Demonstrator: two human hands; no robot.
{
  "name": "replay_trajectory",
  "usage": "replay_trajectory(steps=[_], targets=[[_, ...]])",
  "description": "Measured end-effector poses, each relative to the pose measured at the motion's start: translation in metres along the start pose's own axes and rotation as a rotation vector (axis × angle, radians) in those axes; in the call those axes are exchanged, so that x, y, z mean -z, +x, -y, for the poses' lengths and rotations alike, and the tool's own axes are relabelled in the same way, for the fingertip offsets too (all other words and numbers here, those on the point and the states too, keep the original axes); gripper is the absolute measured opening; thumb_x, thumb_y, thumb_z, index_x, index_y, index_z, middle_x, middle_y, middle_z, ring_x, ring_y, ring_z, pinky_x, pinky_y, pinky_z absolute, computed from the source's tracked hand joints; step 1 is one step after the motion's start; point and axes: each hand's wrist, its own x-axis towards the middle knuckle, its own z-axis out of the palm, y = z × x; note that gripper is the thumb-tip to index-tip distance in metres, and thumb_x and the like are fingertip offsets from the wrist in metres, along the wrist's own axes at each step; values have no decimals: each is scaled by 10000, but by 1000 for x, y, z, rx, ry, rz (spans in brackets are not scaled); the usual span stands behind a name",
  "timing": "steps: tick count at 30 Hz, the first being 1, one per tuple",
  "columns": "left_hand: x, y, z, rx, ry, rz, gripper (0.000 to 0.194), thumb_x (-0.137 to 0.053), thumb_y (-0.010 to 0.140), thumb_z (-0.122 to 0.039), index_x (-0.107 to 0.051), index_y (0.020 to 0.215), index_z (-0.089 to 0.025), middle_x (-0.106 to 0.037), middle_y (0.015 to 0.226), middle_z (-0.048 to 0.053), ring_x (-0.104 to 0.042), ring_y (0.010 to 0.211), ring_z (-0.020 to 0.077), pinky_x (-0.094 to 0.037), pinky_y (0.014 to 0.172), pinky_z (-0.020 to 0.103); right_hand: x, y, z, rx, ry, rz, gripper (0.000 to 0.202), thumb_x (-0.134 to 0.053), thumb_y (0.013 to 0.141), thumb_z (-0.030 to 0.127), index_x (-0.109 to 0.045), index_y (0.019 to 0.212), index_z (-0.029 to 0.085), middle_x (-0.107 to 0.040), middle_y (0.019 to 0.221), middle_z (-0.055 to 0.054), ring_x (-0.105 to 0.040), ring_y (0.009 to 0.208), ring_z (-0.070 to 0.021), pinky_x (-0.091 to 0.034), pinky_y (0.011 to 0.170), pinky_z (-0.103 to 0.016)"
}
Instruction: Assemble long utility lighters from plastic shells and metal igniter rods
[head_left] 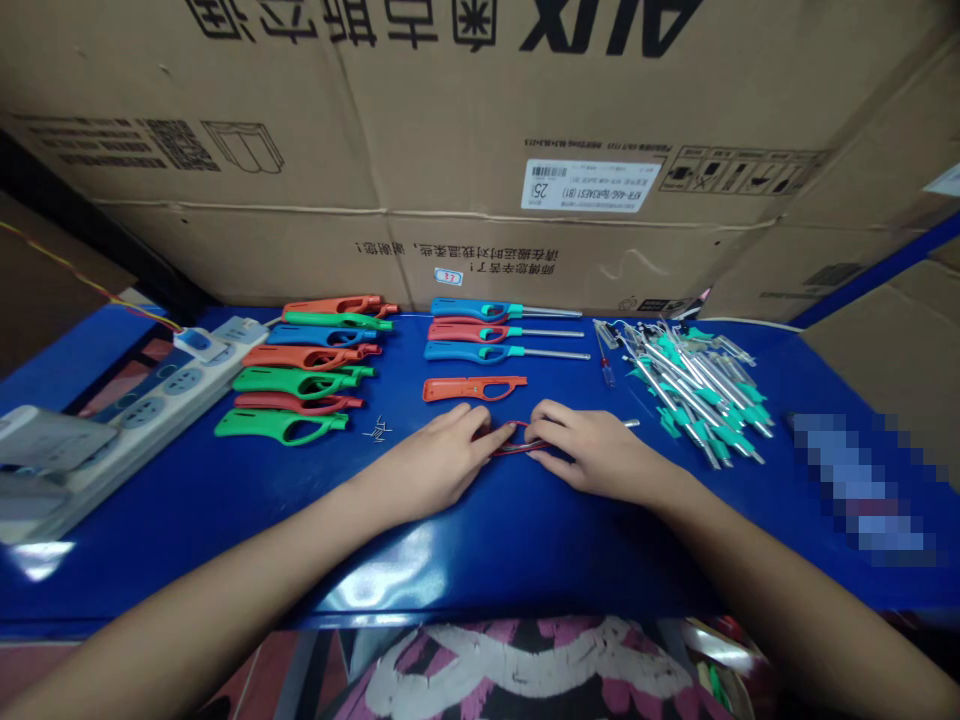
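Both hands meet near the middle of the blue table over a red lighter shell (pixel 511 450), which they mostly cover. My left hand (pixel 450 455) has its fingers closed on the shell's left part. With bent fingers my right hand (pixel 581 445) grips the right end, where a metal lighter tube (pixel 631 423) pokes out past the knuckles. Just behind the hands lies an orange shell half (pixel 474 388), its inner side up. Several small screws (pixel 379 430) are scattered left of my left hand. A screwdriver (pixel 606 370) with a red and clear handle rests behind my right hand.
Coloured lighter shells (pixel 289 380) are lined up at the left. Three assembled lighters (pixel 480 331) lie at the back. A pile of metal tubes with green parts (pixel 694 390) spreads at the right. A power strip (pixel 142 410) borders the left; a cardboard wall (pixel 315 180) stands behind.
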Motion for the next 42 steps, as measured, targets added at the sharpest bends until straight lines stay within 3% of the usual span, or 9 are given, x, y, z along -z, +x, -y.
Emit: replay_trajectory(steps=[4,14,20,29,42], targets=[[4,2,4,-65,-50,32,399,-417,993,-190,-546,1371,-178,-552,1052,120,-528,948,233,-500,861,382,-1,1,-2,10,60,4,145,-478,1003,275,-603,1024,207,-616,1053,-56,-612,821,-155,-440,676,-271],[5,3,6,-71,-89,43,392,-444,970,-168,-558,1345,-178,-554,1059,113,-540,955,230,-499,868,371,2,-3,-3,46,159,32,112,-582,923,289,-611,1000,213,-610,1092,-49,-612,855,-158,-444,728,-278],[5,2,6,-60,28,38,380,-428,1012,-220,-574,1354,-141,-589,1019,117,-574,919,225,-531,802,357,-3,1,-4,7,101,-12,224,-460,1019,339,-624,958,199,-631,1012,-46,-611,823,-147,-434,696,-269],[-10,3,1,-3,221,-29,309,-417,1033,-205,-644,1191,-68,-652,1037,128,-611,949,241,-575,805,377,-7,0,-11,-8,68,-93,151,-543,984,303,-655,1023,210,-664,1022,-45,-650,832,-155,-464,686,-263],[-10,3,-10,34,367,34,335,-502,979,-127,-602,1278,-14,-664,1099,152,-590,958,267,-587,789,379,-7,-2,-13,12,122,-128,169,-572,967,290,-692,1056,210,-693,1027,-39,-677,845,-150,-495,710,-253]])
